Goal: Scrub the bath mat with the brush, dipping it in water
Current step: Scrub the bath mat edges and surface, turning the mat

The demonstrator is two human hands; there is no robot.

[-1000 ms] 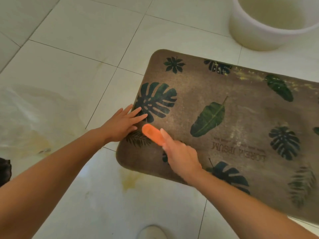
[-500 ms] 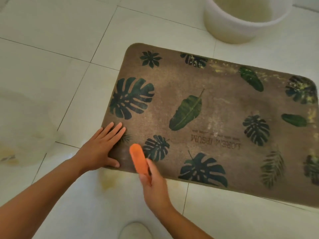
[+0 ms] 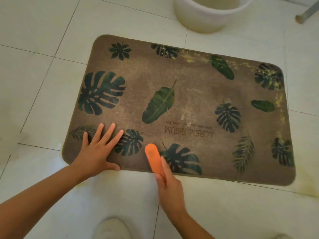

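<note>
A brown bath mat (image 3: pixel 189 104) printed with dark green leaves lies flat on the white tiled floor. My left hand (image 3: pixel 96 152) is pressed flat on its near left corner, fingers spread. My right hand (image 3: pixel 170 185) grips the handle of an orange brush (image 3: pixel 153 159), whose head rests on the mat's near edge, to the right of my left hand. A white bucket (image 3: pixel 205 19) stands just beyond the mat's far edge; its contents are hard to make out.
Yellowish wet stains mark the tiles near the mat's near left (image 3: pixel 58 152) and near right corners. A light shoe (image 3: pixel 112 228) shows at the bottom. A grey metal leg (image 3: pixel 305 12) stands at the top right.
Both hands have shifted rightward along the mat's near edge, the brush moving from the left corner toward the middle. The view has swung so the whole mat shows.
</note>
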